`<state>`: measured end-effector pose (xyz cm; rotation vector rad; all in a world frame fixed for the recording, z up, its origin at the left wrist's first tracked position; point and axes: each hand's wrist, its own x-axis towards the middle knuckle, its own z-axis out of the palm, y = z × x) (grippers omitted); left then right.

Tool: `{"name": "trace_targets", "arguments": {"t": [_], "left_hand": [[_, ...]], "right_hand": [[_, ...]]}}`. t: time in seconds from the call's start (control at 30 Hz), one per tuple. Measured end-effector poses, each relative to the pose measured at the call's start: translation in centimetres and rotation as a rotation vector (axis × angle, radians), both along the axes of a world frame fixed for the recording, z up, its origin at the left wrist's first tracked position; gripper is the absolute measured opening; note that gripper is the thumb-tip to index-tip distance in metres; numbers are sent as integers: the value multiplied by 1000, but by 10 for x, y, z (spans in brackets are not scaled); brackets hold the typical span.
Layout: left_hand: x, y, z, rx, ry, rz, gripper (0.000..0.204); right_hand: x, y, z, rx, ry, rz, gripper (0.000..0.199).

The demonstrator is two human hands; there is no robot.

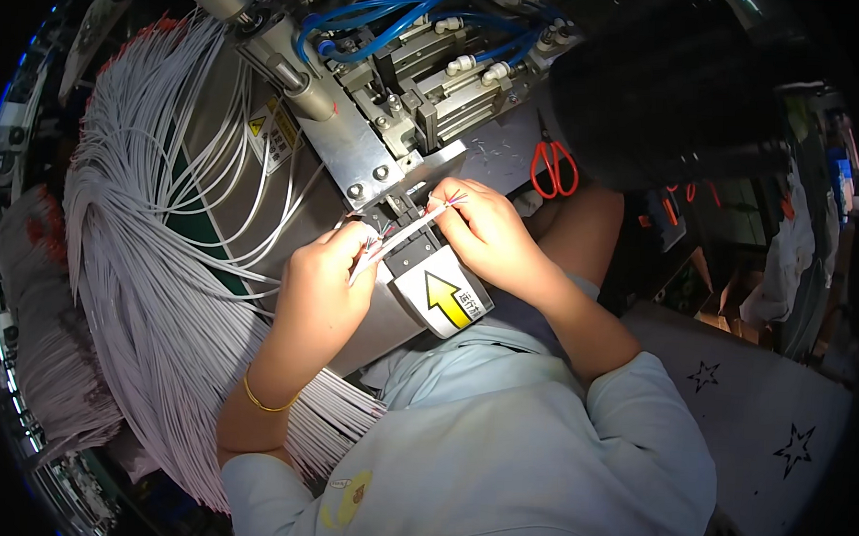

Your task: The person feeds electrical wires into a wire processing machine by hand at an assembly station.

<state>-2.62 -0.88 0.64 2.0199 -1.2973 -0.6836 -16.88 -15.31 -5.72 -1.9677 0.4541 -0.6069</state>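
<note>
One grey cable [404, 233] is pinched at each end by left hand [329, 268] and right hand [477, 222] fingers, positioned at the press machine [396, 161] mouth; large cable bundle [151, 285] at left remains unprocessed, apparently.

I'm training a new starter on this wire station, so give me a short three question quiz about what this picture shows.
1. True or false: both hands hold the same thin grey cable in front of the metal machine.
2. Which colour are the handles of the scissors lying beyond the right hand? A red, B green, C white.
3. On which side of the left hand does the big fanned bundle of grey cables lie?

Key
1. True: the cable runs from the left hand's fingers to the right hand's, its stripped coloured ends at the right fingertips.
2. A.
3. The person's left.
</note>
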Motion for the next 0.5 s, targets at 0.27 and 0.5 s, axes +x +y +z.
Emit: {"name": "trace_targets", "arguments": {"t": [0.27,0.5], "left_hand": [[-3,-1,-2,-52,-62,-3,12],[-2,-1,1,-14,-67,-43,12]], "right_hand": [[0,-3,-2,-27,-25,26,6],[-2,-3,-3,-87,-21,8,5]]}}
